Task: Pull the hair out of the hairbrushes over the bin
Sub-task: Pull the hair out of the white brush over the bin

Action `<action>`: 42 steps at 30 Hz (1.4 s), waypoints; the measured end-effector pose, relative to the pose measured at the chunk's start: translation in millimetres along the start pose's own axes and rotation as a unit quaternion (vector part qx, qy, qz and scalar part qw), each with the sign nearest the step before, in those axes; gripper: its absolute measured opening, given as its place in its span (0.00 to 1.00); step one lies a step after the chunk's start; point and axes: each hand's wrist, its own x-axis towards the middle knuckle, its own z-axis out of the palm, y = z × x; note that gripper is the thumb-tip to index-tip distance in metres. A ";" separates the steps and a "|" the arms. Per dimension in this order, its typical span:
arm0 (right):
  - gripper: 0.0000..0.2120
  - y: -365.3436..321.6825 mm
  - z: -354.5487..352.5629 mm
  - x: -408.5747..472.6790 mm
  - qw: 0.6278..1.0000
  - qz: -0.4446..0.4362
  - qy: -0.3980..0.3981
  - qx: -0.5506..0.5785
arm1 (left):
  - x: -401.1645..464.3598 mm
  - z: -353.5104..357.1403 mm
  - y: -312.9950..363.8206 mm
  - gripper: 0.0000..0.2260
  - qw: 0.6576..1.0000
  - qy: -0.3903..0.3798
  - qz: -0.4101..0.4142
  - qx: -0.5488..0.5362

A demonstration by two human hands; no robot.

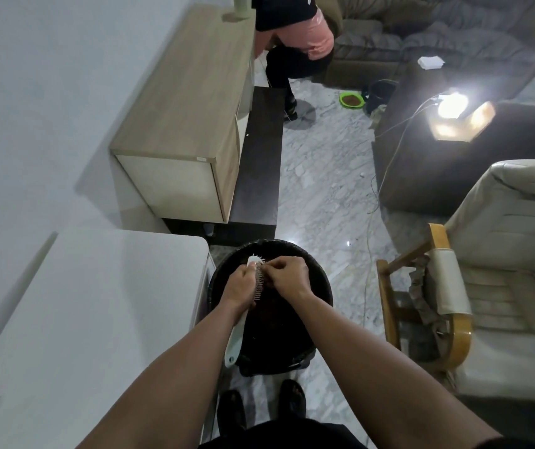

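Note:
A white hairbrush [239,335] is held over the round black bin [319,286], its bristles facing right and its handle pointing down toward me. My left hand [240,288] grips the brush around the back of its head. My right hand [288,275] sits against the bristles near the top of the brush, fingertips pinched together on the hair caught there. The hair itself is too fine to make out clearly. The bin is lined with a black bag and looks dark inside.
A white table [81,319] stands at my left, touching the bin. Ahead are a wooden cabinet [178,131] on a dark base, a person bending over at the back, a cream armchair [502,270] at right, a dark sofa with a bright lamp, and cables on the marble floor.

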 end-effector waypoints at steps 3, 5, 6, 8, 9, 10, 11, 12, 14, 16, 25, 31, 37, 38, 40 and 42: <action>0.08 6.1 -8.7 -1.1 0.998 0.044 0.010 0.039 | -4.4 5.1 -3.0 0.18 1.000 0.012 0.008 0.005; 0.10 9.8 -9.9 -0.8 0.996 0.066 0.028 0.048 | -6.2 10.2 -6.1 0.18 1.000 0.019 0.011 0.011; 0.10 9.5 -8.9 -1.3 0.995 0.076 0.037 0.055 | -7.1 11.7 -6.2 0.18 1.000 0.026 0.013 0.011; 0.10 5.5 -8.2 -3.7 0.992 0.093 0.047 0.072 | -9.4 13.9 -7.8 0.19 0.999 0.036 0.017 0.003; 0.10 3.8 -8.4 -4.3 0.991 0.095 0.045 0.083 | -12.3 13.0 -7.7 0.20 0.999 0.042 0.021 -0.001; 0.10 3.0 -8.6 -4.3 0.991 0.094 0.043 0.086 | -12.8 12.5 -8.8 0.20 0.999 0.048 0.024 -0.001; 0.10 2.6 -9.5 -4.1 0.991 0.091 0.045 0.084 | -13.5 12.1 -8.7 0.21 0.998 0.052 0.030 0.004; 0.10 2.9 -9.8 -3.9 0.992 0.086 0.051 0.072 | -14.1 11.7 -8.3 0.21 0.998 0.053 0.037 0.016; 0.08 4.5 -11.5 -5.3 0.995 0.076 0.066 0.023 | -15.9 13.4 -4.1 0.21 0.996 0.041 0.038 0.066; 0.09 5.7 -18.1 -9.5 0.994 0.069 0.079 -0.016 | -16.0 13.2 -0.7 0.23 0.991 0.035 0.001 0.126; 0.06 23.6 -89.8 11.6 0.985 0.138 0.089 -0.061 | -13.5 -24.0 -32.3 0.19 0.991 0.062 -0.113 0.041; 0.09 26.8 -63.6 11.0 0.992 0.126 0.017 -0.024 | -11.4 -14.5 -21.0 0.16 0.980 0.022 -0.133 -0.143; 0.21 21.2 -48.2 -4.1 0.998 0.046 -0.006 -0.039 | -7.2 -11.5 -14.0 0.13 0.955 0.001 -0.146 -0.257; 0.20 14.8 -43.1 -8.9 0.999 0.035 -0.014 -0.005 | -7.3 -7.5 -11.1 0.13 0.956 0.001 -0.140 -0.257; 0.20 2.9 -29.5 -16.9 0.995 0.033 -0.066 0.068 | -6.4 1.5 -6.0 0.13 0.958 -0.010 -0.127 -0.258; 0.15 -2.6 -12.8 -23.4 0.992 0.015 -0.089 0.084 | -7.4 7.8 -2.0 0.13 0.958 -0.020 -0.107 -0.267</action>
